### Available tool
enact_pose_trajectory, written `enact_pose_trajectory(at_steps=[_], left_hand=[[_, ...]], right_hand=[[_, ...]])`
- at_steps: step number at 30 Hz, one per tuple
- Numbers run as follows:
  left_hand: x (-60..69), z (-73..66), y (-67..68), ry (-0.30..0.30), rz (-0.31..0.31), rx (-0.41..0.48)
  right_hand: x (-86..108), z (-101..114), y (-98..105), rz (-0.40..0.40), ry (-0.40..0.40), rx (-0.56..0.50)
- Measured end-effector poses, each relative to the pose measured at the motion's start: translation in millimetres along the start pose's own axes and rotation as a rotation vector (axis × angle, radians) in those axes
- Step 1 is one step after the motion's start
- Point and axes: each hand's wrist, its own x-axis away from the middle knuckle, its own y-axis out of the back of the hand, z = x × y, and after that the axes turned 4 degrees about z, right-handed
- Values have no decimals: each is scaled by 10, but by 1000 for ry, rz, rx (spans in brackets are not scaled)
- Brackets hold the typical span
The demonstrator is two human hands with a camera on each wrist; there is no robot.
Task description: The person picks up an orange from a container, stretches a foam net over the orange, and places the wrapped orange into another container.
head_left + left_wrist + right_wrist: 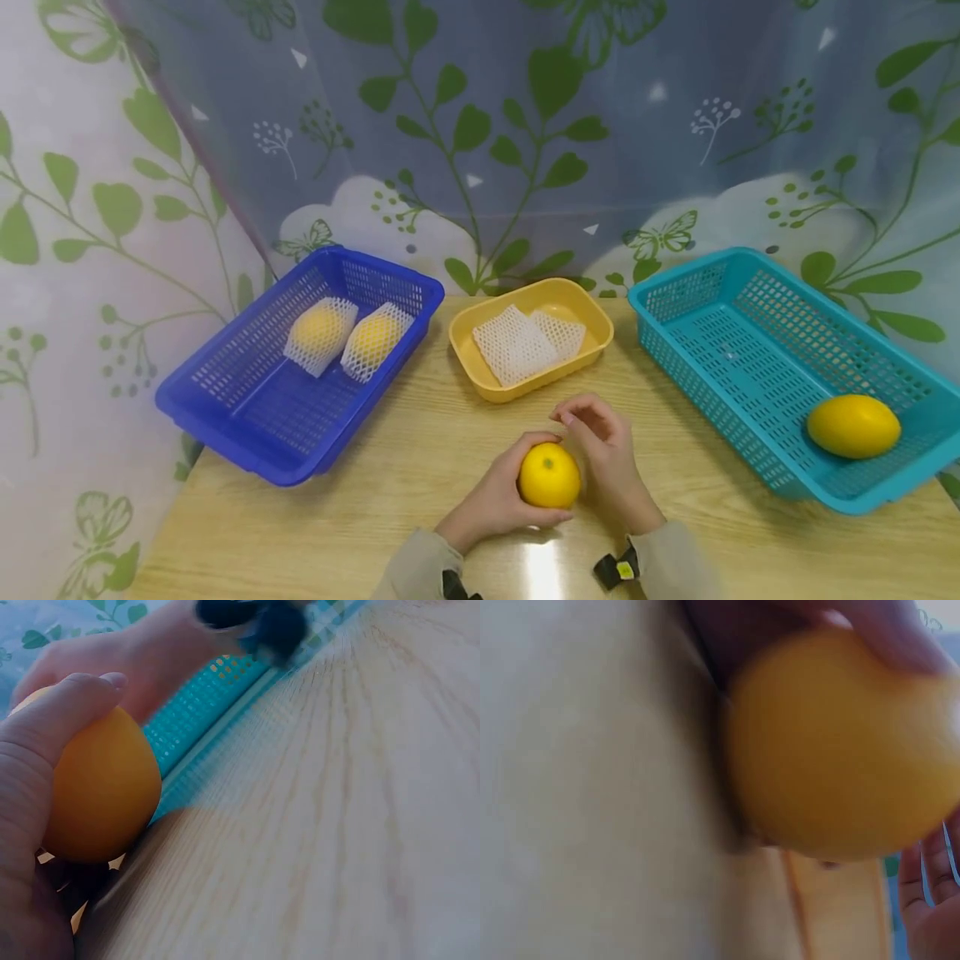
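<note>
Snugly, the left hand point(501, 493) curls its fingers round a yellow fruit point(550, 476); at the fruit's two o'clock, the right hand point(609, 457) hovers, fingers loosely bent.

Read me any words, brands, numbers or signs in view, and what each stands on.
No readable text in any view.
Yellow-green patch on the right-wrist strap: any marking is too small to read.
Held yellow fruit, blue basket, teal basket, yellow tray: no lettering visible.
</note>
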Motion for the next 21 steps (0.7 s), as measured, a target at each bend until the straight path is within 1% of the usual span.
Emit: enact_pose_trajectory(at_steps=[3,4,7,10,12,14,18,21], left_hand=[[0,-5,-11,-5,-4,-5],[-2,-7,-12,-9,-4,-6],[-4,-5,-6,-12,0,-5],[-7,2,7,-5,8,-8],[-6,7,13,9,14,-11],[-7,11,15,16,19,-10],[-7,7,5,22,21,-6],[-6,6,-10,15,12,-12]], right_hand=[[-214,67,50,25,101,114],[-288,90,63,39,117,158],[-515,144,103,105,141,310],[-730,166,134,169,119,454],[-862,156,145,201,75,526],[-978,133,146,217,2,595],[-1164,51,119,256,-181,758],[-1260,-34,80,300,-315,898]])
